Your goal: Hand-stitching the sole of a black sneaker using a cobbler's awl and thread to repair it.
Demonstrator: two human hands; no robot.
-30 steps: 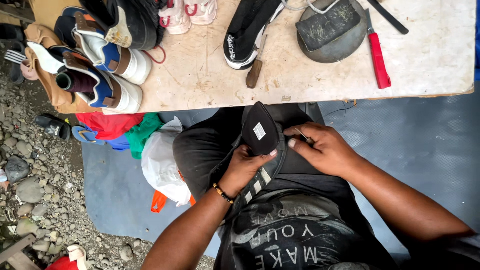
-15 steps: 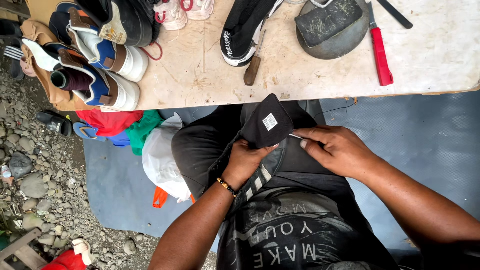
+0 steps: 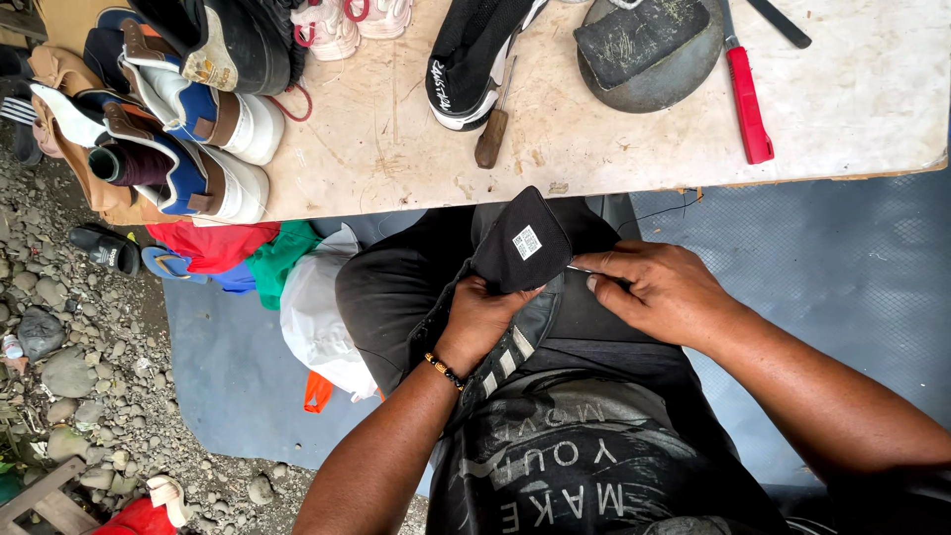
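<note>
Left hand (image 3: 482, 315) grips a black shoe (image 3: 515, 248) over the lap; right hand (image 3: 659, 289) pinches a needle (image 3: 578, 267) at its three o'clock. Table (image 3: 614, 149) edge crowds twelve o'clock; open mat (image 3: 832, 287) at three.

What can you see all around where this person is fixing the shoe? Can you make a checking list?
Surface: pale, scuffed wooden table.
Job's things: black shoe with a small white label, held over the lap.
Clutter: pile of sneakers, black shoe with white sole, wooden-handled tool, red-handled tool, round grey block.
Grippers: left hand grips the shoe; right hand pinches a thin needle-like tool at its edge.
Cables: nothing seen.
Surroundings: blue mat, white plastic bag, stony ground.
</note>
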